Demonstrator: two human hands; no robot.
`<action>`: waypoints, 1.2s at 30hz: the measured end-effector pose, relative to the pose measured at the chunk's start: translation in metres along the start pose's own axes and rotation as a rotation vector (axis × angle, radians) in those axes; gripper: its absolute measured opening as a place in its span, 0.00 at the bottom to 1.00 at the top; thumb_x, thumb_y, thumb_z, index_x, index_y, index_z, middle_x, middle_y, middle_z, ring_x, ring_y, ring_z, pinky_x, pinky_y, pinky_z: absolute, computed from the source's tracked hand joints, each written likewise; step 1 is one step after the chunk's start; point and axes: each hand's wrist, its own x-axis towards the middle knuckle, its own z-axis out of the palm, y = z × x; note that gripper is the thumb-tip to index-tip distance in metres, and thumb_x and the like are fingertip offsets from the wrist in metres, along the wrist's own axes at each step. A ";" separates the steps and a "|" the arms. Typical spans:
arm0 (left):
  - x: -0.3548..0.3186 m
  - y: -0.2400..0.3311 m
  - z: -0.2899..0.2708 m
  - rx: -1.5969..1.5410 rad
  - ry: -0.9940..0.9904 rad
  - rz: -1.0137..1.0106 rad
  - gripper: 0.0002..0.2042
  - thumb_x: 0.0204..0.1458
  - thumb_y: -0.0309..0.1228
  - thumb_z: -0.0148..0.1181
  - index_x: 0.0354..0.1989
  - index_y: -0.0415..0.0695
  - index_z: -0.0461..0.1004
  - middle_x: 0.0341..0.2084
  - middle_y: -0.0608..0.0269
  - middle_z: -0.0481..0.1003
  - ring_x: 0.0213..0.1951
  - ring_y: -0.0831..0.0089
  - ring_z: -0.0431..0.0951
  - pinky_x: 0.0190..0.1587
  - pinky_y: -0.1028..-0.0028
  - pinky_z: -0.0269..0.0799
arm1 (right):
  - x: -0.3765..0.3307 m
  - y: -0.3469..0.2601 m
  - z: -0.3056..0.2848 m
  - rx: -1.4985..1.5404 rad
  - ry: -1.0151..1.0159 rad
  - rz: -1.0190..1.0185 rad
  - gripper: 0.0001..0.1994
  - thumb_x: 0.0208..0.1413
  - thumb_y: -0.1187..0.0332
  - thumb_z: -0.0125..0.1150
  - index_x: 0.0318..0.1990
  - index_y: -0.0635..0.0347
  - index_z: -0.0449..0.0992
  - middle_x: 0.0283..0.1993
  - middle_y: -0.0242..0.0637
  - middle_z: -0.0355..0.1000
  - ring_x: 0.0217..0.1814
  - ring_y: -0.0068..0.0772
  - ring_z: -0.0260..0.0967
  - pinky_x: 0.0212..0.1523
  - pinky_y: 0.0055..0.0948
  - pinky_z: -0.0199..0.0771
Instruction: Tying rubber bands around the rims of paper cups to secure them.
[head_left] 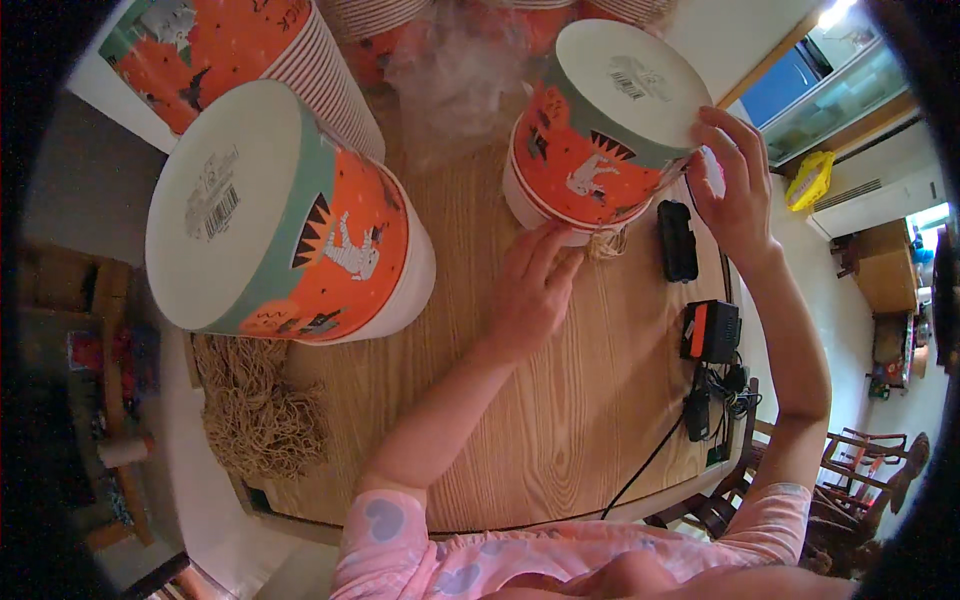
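An orange and green paper bucket [590, 150] stands upside down at the far right of the table, its white base facing up. My right hand [735, 180] curls its fingers against the side of that base. Low on the same bucket, my left hand [535, 295] has its fingers closed at the white rim; their tips are partly hidden. A small bunch of beige cord [607, 244] pokes out from under the rim beside the left fingers. Another upside-down bucket stack [330, 240] stands at the left, and a heap of brown cord [258, 405] lies in front of it.
A tall stack of buckets [310, 60] leans at the back left, with crumpled clear plastic [455, 75] beside it. Along the wooden table's [480, 430] right side lie a black case [677, 240], a black and orange box [711, 332] and cables [735, 385].
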 end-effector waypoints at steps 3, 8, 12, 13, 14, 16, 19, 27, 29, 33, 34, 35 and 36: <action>-0.001 -0.002 -0.001 0.012 0.003 -0.002 0.15 0.37 0.22 0.61 0.38 0.42 0.72 0.48 0.54 0.67 0.50 0.54 0.67 0.53 0.58 0.64 | -0.002 0.000 0.004 0.018 0.011 -0.001 0.21 0.41 0.81 0.59 0.46 0.56 0.69 0.51 0.40 0.66 0.50 0.46 0.65 0.48 0.38 0.69; 0.003 0.002 -0.003 -0.014 0.011 0.033 0.20 0.33 0.20 0.63 0.40 0.46 0.71 0.49 0.55 0.67 0.51 0.54 0.66 0.54 0.58 0.64 | -0.007 0.002 0.006 0.013 -0.006 0.005 0.21 0.41 0.82 0.58 0.47 0.56 0.69 0.51 0.40 0.66 0.51 0.45 0.65 0.49 0.38 0.69; 0.008 0.005 -0.006 -0.017 0.040 0.021 0.09 0.44 0.26 0.58 0.35 0.39 0.73 0.46 0.55 0.70 0.50 0.59 0.68 0.52 0.60 0.64 | -0.007 0.004 0.006 0.029 -0.016 0.010 0.22 0.41 0.82 0.58 0.47 0.56 0.69 0.53 0.39 0.66 0.52 0.44 0.64 0.50 0.38 0.69; 0.008 0.005 -0.007 0.003 0.032 0.053 0.09 0.45 0.26 0.58 0.35 0.39 0.73 0.47 0.55 0.69 0.51 0.60 0.68 0.52 0.60 0.64 | -0.007 0.004 0.006 0.029 -0.016 0.011 0.22 0.41 0.82 0.58 0.47 0.56 0.69 0.53 0.39 0.66 0.52 0.44 0.64 0.50 0.38 0.69; 0.008 0.004 -0.006 0.003 0.031 0.052 0.09 0.45 0.26 0.58 0.35 0.39 0.73 0.47 0.55 0.69 0.51 0.60 0.68 0.52 0.60 0.64 | -0.008 0.004 0.006 0.027 -0.020 0.009 0.22 0.41 0.82 0.58 0.48 0.56 0.69 0.53 0.39 0.65 0.53 0.44 0.64 0.50 0.38 0.69; 0.008 0.004 -0.006 0.017 -0.001 0.057 0.09 0.45 0.26 0.57 0.36 0.39 0.73 0.48 0.55 0.69 0.52 0.60 0.67 0.54 0.60 0.62 | -0.008 0.004 0.005 0.024 -0.024 0.007 0.23 0.41 0.82 0.58 0.49 0.56 0.69 0.53 0.39 0.65 0.53 0.44 0.64 0.50 0.38 0.69; 0.004 0.000 -0.003 0.030 -0.036 0.064 0.19 0.35 0.22 0.62 0.41 0.45 0.71 0.52 0.56 0.65 0.54 0.55 0.65 0.56 0.57 0.60 | -0.008 0.004 0.003 0.031 -0.053 0.006 0.25 0.40 0.81 0.59 0.51 0.55 0.68 0.54 0.39 0.64 0.55 0.44 0.62 0.52 0.38 0.67; 0.007 0.003 -0.004 0.115 -0.034 0.066 0.09 0.45 0.27 0.55 0.36 0.41 0.73 0.49 0.56 0.68 0.53 0.60 0.66 0.54 0.58 0.61 | -0.002 -0.013 -0.016 0.075 -0.138 0.004 0.31 0.37 0.81 0.43 0.56 0.57 0.65 0.60 0.40 0.61 0.61 0.48 0.57 0.61 0.45 0.56; 0.007 0.003 -0.002 0.128 -0.032 0.071 0.09 0.45 0.27 0.55 0.35 0.41 0.73 0.49 0.56 0.68 0.53 0.60 0.66 0.54 0.57 0.61 | 0.003 -0.013 -0.017 0.073 -0.163 -0.017 0.30 0.37 0.81 0.43 0.55 0.58 0.66 0.58 0.40 0.62 0.61 0.46 0.58 0.60 0.45 0.56; 0.006 0.005 0.002 0.187 -0.047 0.059 0.08 0.45 0.28 0.55 0.33 0.40 0.74 0.50 0.56 0.67 0.53 0.60 0.66 0.53 0.56 0.61 | 0.007 -0.014 -0.018 0.074 -0.179 -0.044 0.27 0.37 0.80 0.44 0.52 0.59 0.69 0.54 0.41 0.67 0.59 0.44 0.62 0.60 0.45 0.58; 0.007 0.007 0.003 0.195 -0.067 0.048 0.07 0.45 0.28 0.54 0.32 0.40 0.74 0.50 0.55 0.67 0.53 0.60 0.66 0.53 0.55 0.61 | 0.005 -0.015 -0.018 0.069 -0.183 -0.044 0.27 0.37 0.80 0.44 0.52 0.59 0.69 0.54 0.41 0.67 0.59 0.44 0.62 0.60 0.45 0.58; 0.008 0.009 0.004 0.188 -0.063 0.049 0.07 0.45 0.28 0.54 0.32 0.40 0.74 0.50 0.55 0.67 0.53 0.60 0.66 0.53 0.55 0.61 | 0.003 -0.017 -0.016 0.080 -0.170 -0.009 0.27 0.37 0.80 0.45 0.51 0.59 0.70 0.54 0.41 0.67 0.59 0.44 0.62 0.59 0.44 0.59; 0.007 0.008 0.004 0.194 -0.077 0.045 0.07 0.46 0.28 0.54 0.32 0.40 0.74 0.50 0.55 0.67 0.54 0.60 0.65 0.53 0.55 0.61 | 0.002 -0.020 -0.014 0.096 -0.151 0.025 0.27 0.36 0.79 0.45 0.50 0.59 0.70 0.54 0.41 0.67 0.58 0.45 0.62 0.59 0.44 0.59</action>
